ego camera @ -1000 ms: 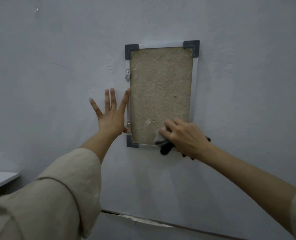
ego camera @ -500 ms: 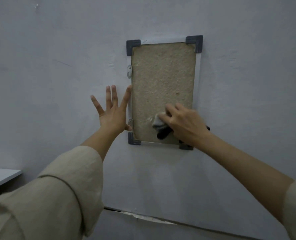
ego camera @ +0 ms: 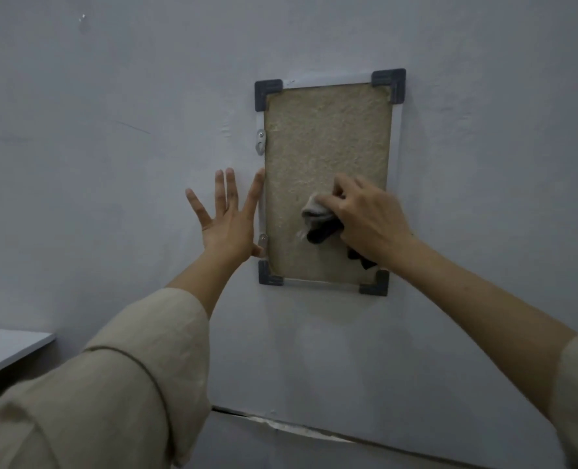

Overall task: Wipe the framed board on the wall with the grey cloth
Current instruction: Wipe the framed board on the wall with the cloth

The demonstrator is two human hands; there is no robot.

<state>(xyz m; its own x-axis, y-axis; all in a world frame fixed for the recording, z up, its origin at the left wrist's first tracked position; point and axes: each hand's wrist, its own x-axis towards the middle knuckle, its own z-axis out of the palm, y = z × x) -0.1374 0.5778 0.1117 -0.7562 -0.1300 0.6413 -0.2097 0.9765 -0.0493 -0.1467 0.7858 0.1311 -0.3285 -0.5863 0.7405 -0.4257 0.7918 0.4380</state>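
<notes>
Far to the left of the framed board (ego camera: 328,157), down low, a bit of a white shelf (ego camera: 6,350) sticks out from the grey wall (ego camera: 111,130). Your left sleeve (ego camera: 105,384) is baggy and tan, and it reaches up toward the board.

Your left hand (ego camera: 228,225) lies flat on the wall, just beside the board's left edge. Its fingers are spread wide and it holds nothing. The first finger runs up along the frame's left side, and the thumb sits by the little metal clip (ego camera: 263,240) near the board's bottom left corner. Another small clip (ego camera: 260,143) sits higher on that same side.

The board hangs on the wall. It has a rough tan middle, a thin pale frame and dark corner caps.

Your right hand (ego camera: 370,218) is on the lower part of the board, curled around the bunched grey cloth (ego camera: 318,220). The cloth presses on the tan part and pokes out left of your fingers.
</notes>
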